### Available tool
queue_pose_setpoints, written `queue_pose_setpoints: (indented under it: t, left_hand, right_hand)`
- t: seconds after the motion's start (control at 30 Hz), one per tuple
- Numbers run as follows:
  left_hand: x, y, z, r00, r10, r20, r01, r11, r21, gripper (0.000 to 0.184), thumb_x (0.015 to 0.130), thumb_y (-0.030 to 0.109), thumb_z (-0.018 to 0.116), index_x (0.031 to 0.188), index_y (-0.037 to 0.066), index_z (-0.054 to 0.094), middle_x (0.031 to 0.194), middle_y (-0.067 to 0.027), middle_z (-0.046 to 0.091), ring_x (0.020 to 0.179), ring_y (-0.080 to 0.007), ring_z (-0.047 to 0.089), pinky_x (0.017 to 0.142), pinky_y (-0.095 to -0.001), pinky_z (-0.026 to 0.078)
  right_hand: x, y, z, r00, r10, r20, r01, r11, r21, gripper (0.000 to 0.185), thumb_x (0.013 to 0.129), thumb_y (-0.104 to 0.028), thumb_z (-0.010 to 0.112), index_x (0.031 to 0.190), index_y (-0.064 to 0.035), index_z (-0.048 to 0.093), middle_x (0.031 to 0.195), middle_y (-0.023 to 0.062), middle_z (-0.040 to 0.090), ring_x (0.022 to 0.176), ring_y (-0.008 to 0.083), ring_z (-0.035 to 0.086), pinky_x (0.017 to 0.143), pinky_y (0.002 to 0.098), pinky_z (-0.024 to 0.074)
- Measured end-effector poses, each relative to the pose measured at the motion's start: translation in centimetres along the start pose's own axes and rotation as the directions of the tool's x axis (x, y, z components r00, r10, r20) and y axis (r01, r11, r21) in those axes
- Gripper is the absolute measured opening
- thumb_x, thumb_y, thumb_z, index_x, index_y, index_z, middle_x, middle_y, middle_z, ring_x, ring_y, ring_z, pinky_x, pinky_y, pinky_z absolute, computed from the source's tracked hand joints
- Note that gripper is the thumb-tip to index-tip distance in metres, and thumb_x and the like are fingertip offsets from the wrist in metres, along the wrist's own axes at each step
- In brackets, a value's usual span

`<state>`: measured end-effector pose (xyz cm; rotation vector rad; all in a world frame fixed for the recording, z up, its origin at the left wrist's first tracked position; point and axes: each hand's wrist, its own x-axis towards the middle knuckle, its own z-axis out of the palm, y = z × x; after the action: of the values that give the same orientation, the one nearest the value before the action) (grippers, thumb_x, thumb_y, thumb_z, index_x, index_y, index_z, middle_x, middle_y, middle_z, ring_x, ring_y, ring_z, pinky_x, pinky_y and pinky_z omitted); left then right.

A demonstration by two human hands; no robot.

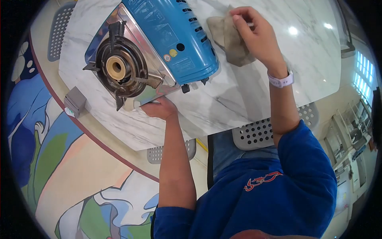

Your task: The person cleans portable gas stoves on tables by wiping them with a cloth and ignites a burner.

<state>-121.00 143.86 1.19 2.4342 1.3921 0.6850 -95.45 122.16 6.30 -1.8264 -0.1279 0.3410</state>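
A portable gas stove with a blue housing [159, 36] and a round black burner [116, 68] stands on the white marbled table [227, 107]. My left hand [161, 108] is at the stove's near edge, its fingers partly hidden under the metal body. To the right of the stove, my right hand [254, 34] pinches a grey-brown cloth [234, 44], which hangs crumpled against the tabletop. A pale watch strap circles my right wrist.
A small grey box-like object [75, 102] is beyond the table's left edge. Grey perforated stools [254, 137] show at the near edge and upper left. A painted mural [79, 167] fills the lower left.
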Motion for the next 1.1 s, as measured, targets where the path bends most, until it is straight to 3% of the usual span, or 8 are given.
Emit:
queue_pose_setpoints:
  t: [0.1,0.23,0.37,0.47,0.67,0.8,0.93,1.1]
  left_hand:
    - [0.0,-0.3,0.1,1.000,0.005,-0.014,-0.004,0.999,0.041,0.050,0.079,0.031,0.063,0.111,-0.006,0.050,0.109,-0.0233,0.055,0.102,-0.0412,0.053,0.085,-0.0449,0.042]
    - [-0.1,0.2,0.0,0.998,-0.063,-0.005,0.063,0.998,0.007,0.050,0.080,0.028,0.061,0.114,-0.006,0.049,0.113,-0.0237,0.054,0.106,-0.0416,0.051,0.090,-0.0448,0.040]
    - [-0.4,-1.3,0.3,0.998,-0.054,0.017,0.052,0.996,0.071,0.048,0.081,0.021,0.058,0.118,-0.006,0.047,0.115,-0.0249,0.054,0.106,-0.0406,0.052,0.089,-0.0450,0.042]
    - [-0.3,-0.1,-0.1,0.999,-0.043,0.002,0.043,0.991,0.129,0.046,0.080,0.019,0.058,0.118,-0.005,0.047,0.113,-0.0252,0.054,0.104,-0.0399,0.054,0.087,-0.0451,0.043]
    - [-0.2,-1.2,0.3,0.997,-0.083,0.001,0.083,0.991,0.103,0.041,0.079,0.020,0.058,0.111,-0.005,0.051,0.107,-0.0238,0.056,0.099,-0.0391,0.055,0.084,-0.0452,0.043]
    - [-0.3,-1.3,0.3,0.997,-0.073,0.002,0.073,0.991,0.113,0.048,0.081,0.031,0.059,0.108,-0.008,0.050,0.106,-0.0251,0.055,0.101,-0.0428,0.052,0.087,-0.0473,0.041]
    - [-0.3,-1.1,0.4,0.998,-0.046,-0.034,0.049,0.992,0.114,0.042,0.078,0.019,0.058,0.112,-0.004,0.051,0.107,-0.0236,0.057,0.098,-0.0394,0.056,0.085,-0.0459,0.044]
    - [-0.3,-0.8,0.3,0.998,-0.059,-0.024,0.060,0.997,0.041,0.044,0.078,0.019,0.058,0.114,-0.004,0.050,0.109,-0.0236,0.057,0.099,-0.0396,0.055,0.086,-0.0456,0.043]
  right_hand:
    - [0.0,-0.1,-0.8,0.821,-0.546,-0.165,0.279,0.636,-0.720,0.023,0.082,-0.023,0.070,0.089,-0.0035,0.061,0.076,0.0030,0.060,0.071,0.0084,0.055,0.064,0.0225,0.0437]
    - [-1.7,-2.0,-0.1,0.997,0.050,0.064,-0.040,0.987,-0.156,0.034,0.073,-0.035,0.073,0.073,-0.0043,0.057,0.077,0.0117,0.055,0.074,0.0262,0.054,0.069,0.0344,0.0454]
    - [-1.9,0.6,0.9,0.979,-0.146,0.144,0.197,0.857,-0.477,0.037,0.071,-0.037,0.073,0.072,-0.0026,0.058,0.078,0.0125,0.055,0.076,0.0285,0.055,0.070,0.0370,0.0459]
    - [-1.8,0.5,0.7,0.988,-0.060,0.140,0.120,0.877,-0.466,0.033,0.071,-0.034,0.072,0.076,-0.0030,0.061,0.081,0.0128,0.057,0.080,0.0299,0.056,0.073,0.0365,0.0463]
    - [-1.5,-0.7,-2.2,0.981,-0.008,0.193,0.035,0.990,-0.136,0.020,0.075,-0.020,0.068,0.088,-0.0041,0.066,0.087,0.0106,0.063,0.080,0.0237,0.062,0.071,0.0312,0.0482]
    - [-1.0,-0.2,-4.2,0.937,-0.345,-0.060,0.350,0.911,0.218,0.021,0.077,-0.018,0.066,0.090,-0.0027,0.064,0.096,0.0105,0.061,0.088,0.0206,0.058,0.077,0.0314,0.0449]
    - [-1.3,-2.2,-7.4,0.953,-0.276,-0.123,0.265,0.567,0.780,0.037,0.078,-0.033,0.055,0.095,0.0005,0.057,0.136,0.0224,0.039,0.129,0.0361,0.037,0.105,0.0505,0.0297]
    - [-1.5,-3.7,-8.9,0.964,-0.173,0.202,-0.067,0.576,0.815,0.046,0.088,-0.038,0.052,0.112,0.0009,0.055,0.121,0.0173,0.052,0.112,0.0253,0.049,0.093,0.0406,0.0415]
